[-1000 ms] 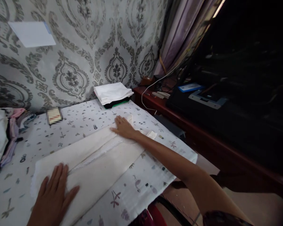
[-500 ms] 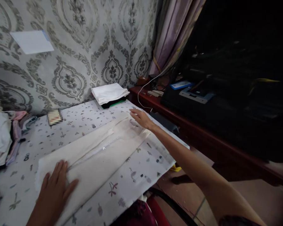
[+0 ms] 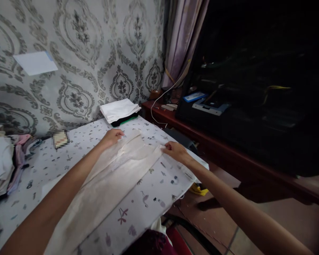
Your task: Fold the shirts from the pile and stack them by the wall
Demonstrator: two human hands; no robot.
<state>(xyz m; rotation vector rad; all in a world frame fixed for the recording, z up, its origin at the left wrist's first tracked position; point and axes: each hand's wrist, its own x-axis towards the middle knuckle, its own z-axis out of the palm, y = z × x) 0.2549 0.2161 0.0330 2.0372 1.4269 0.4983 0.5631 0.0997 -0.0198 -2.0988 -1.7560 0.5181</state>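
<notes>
A long, folded cream garment [image 3: 127,177] with a strip of lace along its middle lies across the patterned white cloth of the table. At its far right corner, my right hand [image 3: 175,151] pinches the edge between thumb and fingers. My left hand [image 3: 113,137] is at the far left edge of the same garment, its fingers curled closed on the fabric, though the fingertips show only in part. My left forearm crosses over the garment and hides some of its near left side.
A stack of folded white and dark cloth [image 3: 119,110] sits by the wall. Piled clothes [image 3: 5,159] lie at the left, near a small blurred item [image 3: 60,139]. At the right stands a dark red desk [image 3: 159,111] with a white cable [image 3: 152,112] and a large black screen [image 3: 250,95].
My left hand has moved from the near left part of the garment to its far edge. My right hand has shifted to the corner and closed on it. The view has turned slightly.
</notes>
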